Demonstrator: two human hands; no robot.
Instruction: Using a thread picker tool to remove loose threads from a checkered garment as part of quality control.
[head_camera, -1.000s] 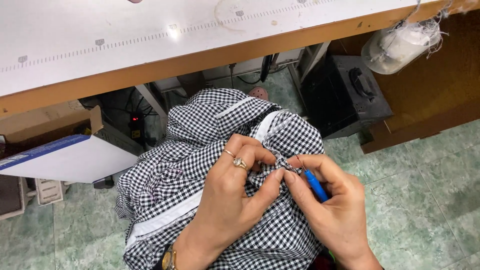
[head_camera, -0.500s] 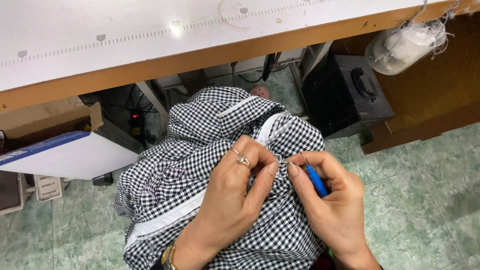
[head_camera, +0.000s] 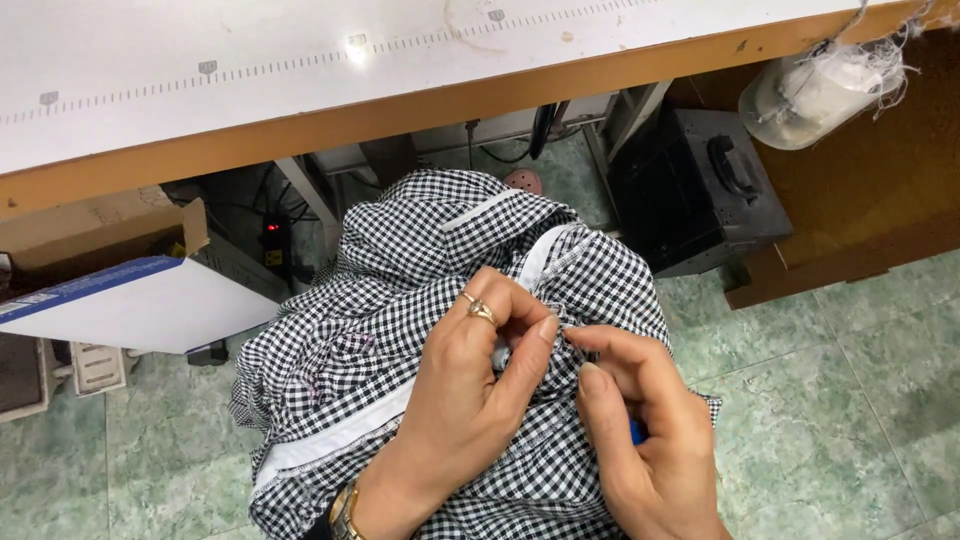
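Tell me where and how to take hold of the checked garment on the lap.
Probably best to pinch the checked garment at the raised fold by its white-edged seam, coming from above. There the cloth bunches up and is free to pinch, just where the left hand and right hand already grip it.

Checked garment (head_camera: 400, 330): black-and-white gingham, crumpled in heap on lap, below desk edge. White band runs diagonally across lower folds, another white strip near top. Fabric bunched and pinched at middle. Small blue tool (head_camera: 636, 432): mostly hidden, only tip showing.
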